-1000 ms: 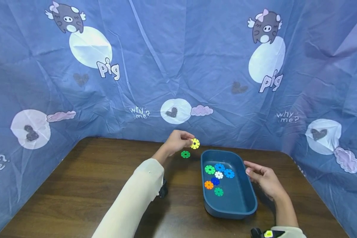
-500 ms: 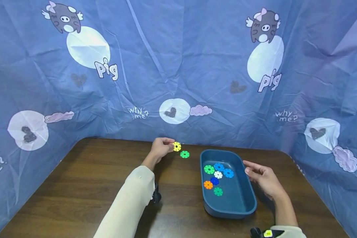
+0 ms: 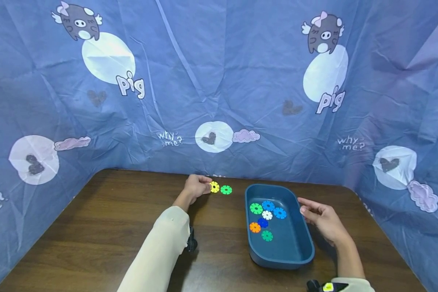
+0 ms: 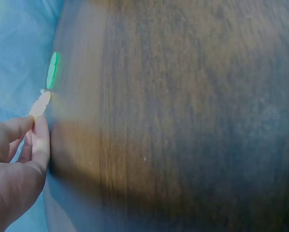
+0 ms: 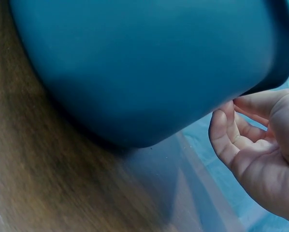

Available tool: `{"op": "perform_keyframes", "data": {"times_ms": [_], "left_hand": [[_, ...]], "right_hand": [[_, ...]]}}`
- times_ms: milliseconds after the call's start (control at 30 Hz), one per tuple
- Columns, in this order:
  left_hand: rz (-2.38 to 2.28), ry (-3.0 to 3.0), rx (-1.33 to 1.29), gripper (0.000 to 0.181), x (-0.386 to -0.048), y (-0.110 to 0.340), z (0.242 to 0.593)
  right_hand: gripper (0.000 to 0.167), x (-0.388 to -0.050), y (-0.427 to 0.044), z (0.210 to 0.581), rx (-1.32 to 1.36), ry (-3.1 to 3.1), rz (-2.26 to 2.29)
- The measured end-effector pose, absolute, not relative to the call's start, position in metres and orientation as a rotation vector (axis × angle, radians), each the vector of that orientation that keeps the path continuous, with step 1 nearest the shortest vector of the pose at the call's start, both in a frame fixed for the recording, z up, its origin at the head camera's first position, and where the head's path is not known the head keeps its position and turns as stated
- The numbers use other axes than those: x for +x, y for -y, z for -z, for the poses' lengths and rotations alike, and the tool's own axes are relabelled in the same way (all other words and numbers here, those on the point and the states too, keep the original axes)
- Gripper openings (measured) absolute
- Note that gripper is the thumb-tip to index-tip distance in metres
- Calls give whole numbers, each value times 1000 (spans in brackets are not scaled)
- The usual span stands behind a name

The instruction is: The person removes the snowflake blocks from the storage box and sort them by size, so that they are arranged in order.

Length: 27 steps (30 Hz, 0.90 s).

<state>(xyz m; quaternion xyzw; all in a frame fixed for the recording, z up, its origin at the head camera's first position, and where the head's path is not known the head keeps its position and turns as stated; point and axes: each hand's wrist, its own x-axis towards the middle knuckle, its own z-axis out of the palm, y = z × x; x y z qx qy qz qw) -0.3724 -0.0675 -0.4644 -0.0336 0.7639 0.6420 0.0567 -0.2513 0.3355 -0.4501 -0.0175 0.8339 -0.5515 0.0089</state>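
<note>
My left hand pinches a yellow notched snowflake disc between thumb and fingers, low over the back of the table. Just right of it lies a green snowflake disc; the left wrist view shows this green disc beyond the pale held one. My right hand touches the right wall of a blue plastic bin, its fingertips just below the rim in the right wrist view. Inside the bin lie several discs: light green, blue, white, dark blue, orange and green.
The brown wooden table has rounded back corners. A blue printed cloth hangs along its back edge and both sides. Both wrists carry dark camera mounts, the right one near the front edge of view.
The left hand has moved left and down with the yellow disc, from above the green disc to its left side at table level. The right hand and bin have stayed in place.
</note>
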Motion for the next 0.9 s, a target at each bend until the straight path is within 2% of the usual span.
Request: {"op": "perform_keyframes", "data": {"times_ms": [567, 900], "left_hand": [[-1965, -2243, -69, 27, -373, 73, 460], [-1903, -2303, 265, 24, -371, 35, 425]], "right_hand": [[50, -252, -336, 450, -51, -2604, 1681], [49, -252, -335, 450, -56, -2626, 1679]]}}
